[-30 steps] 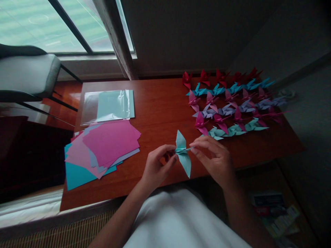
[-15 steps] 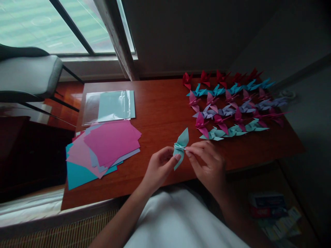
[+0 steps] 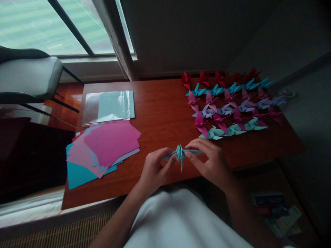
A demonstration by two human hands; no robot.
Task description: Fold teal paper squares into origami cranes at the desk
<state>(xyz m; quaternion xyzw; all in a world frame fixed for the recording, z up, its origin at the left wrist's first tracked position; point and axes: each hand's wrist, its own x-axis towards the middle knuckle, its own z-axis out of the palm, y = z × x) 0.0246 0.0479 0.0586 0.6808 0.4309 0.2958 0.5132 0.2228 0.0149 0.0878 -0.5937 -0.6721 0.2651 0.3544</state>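
Observation:
A pale mint paper crane [image 3: 179, 153] is held between my two hands over the table's front edge, its wings spread sideways and a thin point hanging down toward me. My left hand [image 3: 156, 165] pinches the left wing close to the body with thumb and forefinger. On the other side, my right hand [image 3: 210, 162] has thumb and fingers closed on the right wing, whose tip shows past the fingertips. Just beyond my right hand lies a row of mint cranes [image 3: 234, 130], the same colour as the held one.
Rows of red [image 3: 204, 78], blue, pink and lilac cranes cover the table's right side. Fanned coloured paper sheets [image 3: 111, 141] lie at left, below a clear packet of mint paper [image 3: 113, 105]. A chair [image 3: 31, 75] stands by the window. Boxes [image 3: 269, 199] sit low at right.
The crane has been turned, so its wings now run left to right instead of up and down. My right hand has shifted from a thin point onto the right wing.

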